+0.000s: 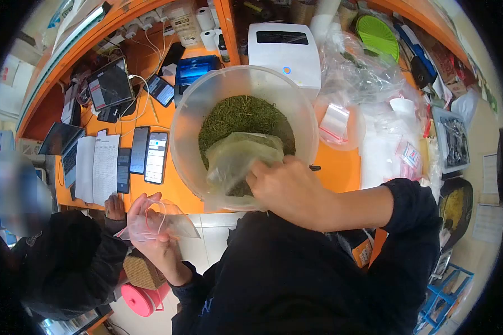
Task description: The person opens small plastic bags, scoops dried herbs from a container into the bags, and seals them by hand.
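A large translucent tub (185,125) stands on the orange table, with dried green chopped herb (243,114) in it. My right hand (290,190) reaches over the tub's near rim, fingers closed on a cloudy plastic bag (240,153) that lies over the herb. The tips of those fingers are partly hidden by the bag. Off the table's front edge, my left hand (153,229) is curled around a small clear zip bag (176,223) with a red line along its mouth. The zip bag's mouth gapes; I see no herb inside.
Phones (156,157), an open notebook (103,167) and a laptop (67,151) lie left of the tub. A white machine (285,53) stands behind it. To the right are a round container (352,134) holding zip bags and heaped clear plastic (369,78). Another person (67,262) sits at left.
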{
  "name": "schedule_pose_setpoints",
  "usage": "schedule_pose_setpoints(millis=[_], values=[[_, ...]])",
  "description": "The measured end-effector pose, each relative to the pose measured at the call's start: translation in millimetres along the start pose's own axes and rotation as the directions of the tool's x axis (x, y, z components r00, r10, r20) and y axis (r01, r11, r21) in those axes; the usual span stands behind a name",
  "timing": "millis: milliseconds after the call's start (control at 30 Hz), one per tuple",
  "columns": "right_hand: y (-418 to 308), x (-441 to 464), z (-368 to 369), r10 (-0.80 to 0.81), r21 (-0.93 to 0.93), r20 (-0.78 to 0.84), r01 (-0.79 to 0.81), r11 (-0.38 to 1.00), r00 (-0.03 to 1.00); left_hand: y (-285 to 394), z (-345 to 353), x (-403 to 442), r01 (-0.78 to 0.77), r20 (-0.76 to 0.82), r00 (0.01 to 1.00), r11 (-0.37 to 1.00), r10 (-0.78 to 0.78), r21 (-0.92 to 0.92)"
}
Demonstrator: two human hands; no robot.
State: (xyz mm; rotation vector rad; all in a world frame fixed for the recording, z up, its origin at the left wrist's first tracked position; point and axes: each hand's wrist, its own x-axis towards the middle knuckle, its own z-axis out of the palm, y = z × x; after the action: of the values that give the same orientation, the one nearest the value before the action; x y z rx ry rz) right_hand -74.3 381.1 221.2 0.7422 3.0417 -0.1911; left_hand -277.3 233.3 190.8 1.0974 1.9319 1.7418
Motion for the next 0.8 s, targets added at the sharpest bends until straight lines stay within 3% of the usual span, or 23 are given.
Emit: schedule_pose_setpoints(millis=[133, 200, 433, 800], values=[[12.0, -4.4, -18.8, -0.053, 0.186, 0.137, 0.027, 0.982, 0.989, -2.3, -1.2, 1.6, -0.008, -0.001, 1.0, 1.0, 0.008, 0.019], [24.9, -9.1, -22.3, -0.023, 0.326, 0.073, -0.003, 0.945, 0.997, -4.9, -1.6, 1.2, -0.013, -0.008, 1.0, 1.0, 0.014, 0.014], [52.6, -29.6, -23.7, 0.23, 0.647, 0.035, -0.197, 0.736, 0.973, 4.3, 2.4, 3.3, -0.005, -0.069, 0.998, 0.999, 0.002, -0.047], [59.5, -48.7, -7.8, 0.238, 0.715, 0.026, -0.184, 0.675, 0.971, 10.7, 10.7, 4.9, -0.054, -0.069, 0.997, 0.986, 0.044, -0.155]])
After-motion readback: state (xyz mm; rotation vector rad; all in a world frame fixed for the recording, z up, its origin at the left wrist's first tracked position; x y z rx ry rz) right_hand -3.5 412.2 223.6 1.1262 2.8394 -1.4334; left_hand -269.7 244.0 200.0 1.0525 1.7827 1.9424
